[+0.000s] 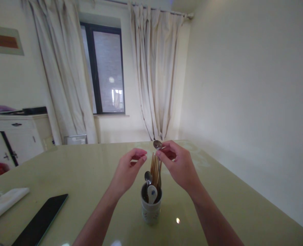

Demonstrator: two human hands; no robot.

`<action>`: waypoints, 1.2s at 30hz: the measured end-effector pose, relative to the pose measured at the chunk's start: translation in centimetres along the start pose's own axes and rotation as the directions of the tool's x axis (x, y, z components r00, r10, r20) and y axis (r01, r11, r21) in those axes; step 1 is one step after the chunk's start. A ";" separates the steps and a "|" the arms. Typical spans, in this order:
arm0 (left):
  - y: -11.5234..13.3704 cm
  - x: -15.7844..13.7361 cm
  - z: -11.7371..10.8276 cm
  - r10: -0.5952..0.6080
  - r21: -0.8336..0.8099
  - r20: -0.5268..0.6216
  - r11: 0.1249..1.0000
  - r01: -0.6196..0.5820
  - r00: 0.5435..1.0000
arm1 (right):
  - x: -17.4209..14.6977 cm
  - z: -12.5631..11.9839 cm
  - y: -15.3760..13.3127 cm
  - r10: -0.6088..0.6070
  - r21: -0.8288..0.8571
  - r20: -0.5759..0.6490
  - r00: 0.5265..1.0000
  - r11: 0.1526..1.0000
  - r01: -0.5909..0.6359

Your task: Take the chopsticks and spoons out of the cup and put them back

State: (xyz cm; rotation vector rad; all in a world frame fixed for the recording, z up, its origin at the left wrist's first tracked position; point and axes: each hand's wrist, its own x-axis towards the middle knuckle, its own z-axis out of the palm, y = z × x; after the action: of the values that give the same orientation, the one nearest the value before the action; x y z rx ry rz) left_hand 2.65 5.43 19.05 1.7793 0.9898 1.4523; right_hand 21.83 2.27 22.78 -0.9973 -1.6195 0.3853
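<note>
Glossy green tabletop (90,181) lies below the right hand (179,165), which pinches a round-bowled metal spoon (157,145); left hand (127,171) curls, unclosed, beside slender chopsticks (154,169).

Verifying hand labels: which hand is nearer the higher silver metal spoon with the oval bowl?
Right. The right hand is touching the silver metal spoon, pinching it just below its oval bowl. The left hand is apart from it, off to its left.
</note>
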 end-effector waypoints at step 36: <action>-1.6 -0.6 0.0 -0.053 0.273 0.296 0.961 -0.031 0.954 | -1.1 -0.2 5.6 0.245 -0.347 0.228 0.942 0.925 -0.157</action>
State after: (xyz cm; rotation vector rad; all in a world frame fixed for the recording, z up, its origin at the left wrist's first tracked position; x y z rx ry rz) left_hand 2.31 5.69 17.40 2.1135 1.0754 1.0297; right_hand 24.26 4.64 18.24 -1.4210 -1.8684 0.4151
